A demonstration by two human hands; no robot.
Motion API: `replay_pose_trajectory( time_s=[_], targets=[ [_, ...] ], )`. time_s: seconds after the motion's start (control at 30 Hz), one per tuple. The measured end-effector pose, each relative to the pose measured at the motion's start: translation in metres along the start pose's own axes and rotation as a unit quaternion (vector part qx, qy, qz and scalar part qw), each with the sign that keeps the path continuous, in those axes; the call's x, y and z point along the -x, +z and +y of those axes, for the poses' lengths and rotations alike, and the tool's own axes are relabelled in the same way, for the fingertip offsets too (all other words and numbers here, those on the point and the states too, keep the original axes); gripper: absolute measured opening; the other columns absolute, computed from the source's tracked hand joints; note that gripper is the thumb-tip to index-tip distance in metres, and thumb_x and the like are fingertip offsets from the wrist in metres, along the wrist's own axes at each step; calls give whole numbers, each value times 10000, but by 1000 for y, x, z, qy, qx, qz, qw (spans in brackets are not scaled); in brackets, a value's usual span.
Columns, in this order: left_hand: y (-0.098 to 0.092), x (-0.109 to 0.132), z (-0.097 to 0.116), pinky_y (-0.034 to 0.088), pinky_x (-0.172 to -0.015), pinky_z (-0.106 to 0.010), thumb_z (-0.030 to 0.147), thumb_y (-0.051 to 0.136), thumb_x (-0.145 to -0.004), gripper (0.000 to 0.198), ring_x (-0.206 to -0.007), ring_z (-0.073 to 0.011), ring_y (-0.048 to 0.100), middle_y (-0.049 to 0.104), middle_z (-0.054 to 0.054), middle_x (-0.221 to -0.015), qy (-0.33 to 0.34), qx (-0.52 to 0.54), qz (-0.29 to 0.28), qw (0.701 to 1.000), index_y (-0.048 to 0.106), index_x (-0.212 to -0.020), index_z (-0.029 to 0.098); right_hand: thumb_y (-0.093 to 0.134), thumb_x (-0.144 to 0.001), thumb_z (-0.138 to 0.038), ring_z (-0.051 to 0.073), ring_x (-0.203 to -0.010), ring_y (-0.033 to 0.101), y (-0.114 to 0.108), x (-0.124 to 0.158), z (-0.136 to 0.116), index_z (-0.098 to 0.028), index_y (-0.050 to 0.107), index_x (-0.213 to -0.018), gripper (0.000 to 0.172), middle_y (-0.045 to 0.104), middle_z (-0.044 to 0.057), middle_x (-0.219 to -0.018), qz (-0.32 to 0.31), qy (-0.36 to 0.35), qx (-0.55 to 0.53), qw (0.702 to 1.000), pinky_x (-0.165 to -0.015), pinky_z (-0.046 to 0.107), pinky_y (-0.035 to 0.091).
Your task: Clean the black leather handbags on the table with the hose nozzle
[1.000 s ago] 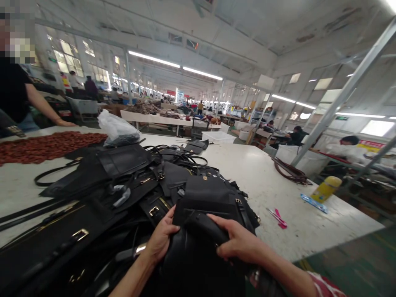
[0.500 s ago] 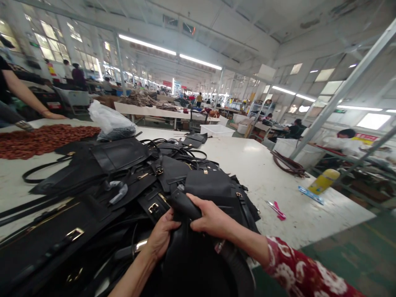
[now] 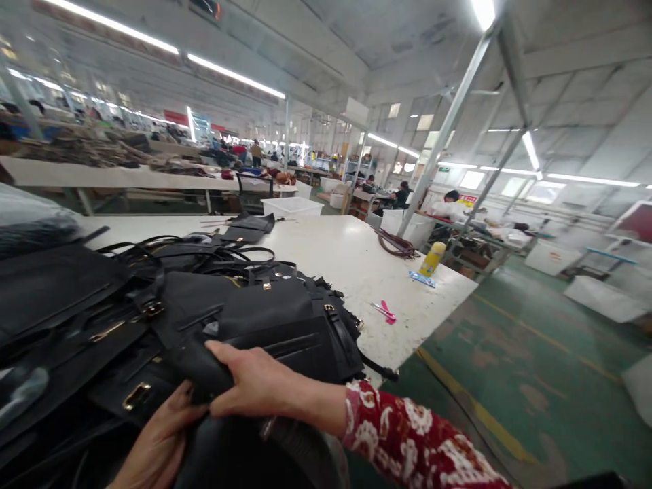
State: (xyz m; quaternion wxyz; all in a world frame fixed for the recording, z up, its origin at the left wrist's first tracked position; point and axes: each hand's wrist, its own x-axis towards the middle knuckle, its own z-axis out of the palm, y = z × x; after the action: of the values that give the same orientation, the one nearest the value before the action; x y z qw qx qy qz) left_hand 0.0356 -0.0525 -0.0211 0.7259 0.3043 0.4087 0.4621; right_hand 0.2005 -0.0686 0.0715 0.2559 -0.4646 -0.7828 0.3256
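A black leather bag (image 3: 239,451) is held low in front of me, its lower part cut off by the frame. My right hand (image 3: 255,380) is closed on a folded black edge of it, thumb below and fingers on top. Close beside it, my left hand (image 3: 166,428) pinches the same bag, its fingers partly hidden. Just beyond both hands lies a heap of black leather bags (image 3: 265,303) with straps and zips. A gold buckle (image 3: 136,396) shows on one bag near my left hand.
On the white table (image 3: 326,238) lie pink-handled snips (image 3: 383,312), a blue packet (image 3: 422,279), a yellow bottle (image 3: 432,259) and coiled brown straps (image 3: 397,243). A white bin (image 3: 291,206) stands past the far edge. Green floor (image 3: 509,339) lies to the right.
My view has swung to the right, so the table and heap sit further left and more floor shows. Both hands keep their hold on the bag.
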Motion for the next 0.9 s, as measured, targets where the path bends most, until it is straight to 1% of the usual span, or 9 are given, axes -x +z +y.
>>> replay_pose_trajectory(
  time_s=[0.07, 0.13, 0.23, 0.3, 0.37, 0.5, 0.6, 0.73, 0.9],
  targets=[
    [4, 5, 4, 517, -710, -308, 88, 697, -520, 691, -956, -285, 581, 643, -13, -1035, -1, 8, -9, 1000, 497, -1158, 262, 631, -592, -233, 198, -921, 545, 3, -6, 3, -278, 326, -1293, 765, 557, -5, -1094, 37, -2, -46, 998, -732, 260, 433],
    [10, 9, 11, 513, -687, -298, 86, 704, -527, 687, -878, -255, 616, 643, -38, -1022, 3, 16, -19, 1000, 483, -1159, 238, 630, -573, -169, 180, -897, 543, 2, -1, 6, -263, 344, -1285, 774, 550, -6, -1096, 64, 8, -114, 991, -730, 255, 441],
    [21, 7, 24, 500, -624, -267, 134, 706, -563, 590, -738, -198, 640, 667, -49, -911, 25, -3, -28, 999, 510, -1116, 199, 616, -568, -111, 116, -678, 547, -11, 22, 8, -271, 316, -1299, 806, 573, -14, -975, 74, 39, -229, 970, -572, 206, 449],
    [26, -1, 32, 481, -553, -248, 219, 696, -602, 459, -647, -178, 633, 675, -45, -800, 27, -39, -26, 999, 564, -1038, 171, 609, -588, -105, 71, -530, 496, -24, 42, 9, -272, 280, -1316, 816, 574, -8, -910, 78, 66, -284, 953, -464, 178, 414],
    [28, -10, 36, 453, -495, -236, 284, 687, -612, 344, -579, -173, 615, 665, -41, -698, 27, -76, -12, 997, 614, -915, 139, 610, -611, -117, 65, -482, 480, -37, 62, 10, -277, 255, -1327, 815, 571, -21, -815, 82, 96, -308, 943, -434, 177, 407],
    [26, -28, 32, 432, -496, -228, 277, 692, -576, 213, -536, -154, 583, 640, -20, -593, 54, -84, 46, 994, 618, -699, 119, 586, -679, -185, 76, -424, 476, -47, 91, 14, -288, 203, -1342, 772, 553, -51, -638, 48, 152, -346, 924, -405, 193, 412],
    [22, -34, 26, 435, -529, -222, 256, 688, -564, 176, -550, -138, 577, 645, -9, -605, 68, -73, 73, 992, 611, -651, 124, 576, -699, -237, 88, -421, 496, -45, 100, 20, -298, 235, -1329, 719, 583, -29, -669, 8, 190, -364, 912, -387, 202, 412],
    [20, -34, 22, 449, -561, -243, 256, 693, -560, 184, -578, -158, 591, 656, -16, -622, 72, -61, 83, 992, 628, -675, 128, 604, -675, -252, 98, -438, 521, -42, 97, 21, -304, 274, -1311, 718, 607, -1, -750, -29, 217, -359, 907, -376, 203, 411],
    [21, -31, 19, 466, -584, -268, 267, 688, -579, 225, -591, -178, 609, 658, -16, -610, 68, -45, 82, 993, 632, -754, 138, 603, -659, -202, 84, -414, 499, -40, 77, 16, -297, 297, -1307, 723, 581, -36, -659, -73, 198, -329, 920, -379, 191, 406]
  ],
)
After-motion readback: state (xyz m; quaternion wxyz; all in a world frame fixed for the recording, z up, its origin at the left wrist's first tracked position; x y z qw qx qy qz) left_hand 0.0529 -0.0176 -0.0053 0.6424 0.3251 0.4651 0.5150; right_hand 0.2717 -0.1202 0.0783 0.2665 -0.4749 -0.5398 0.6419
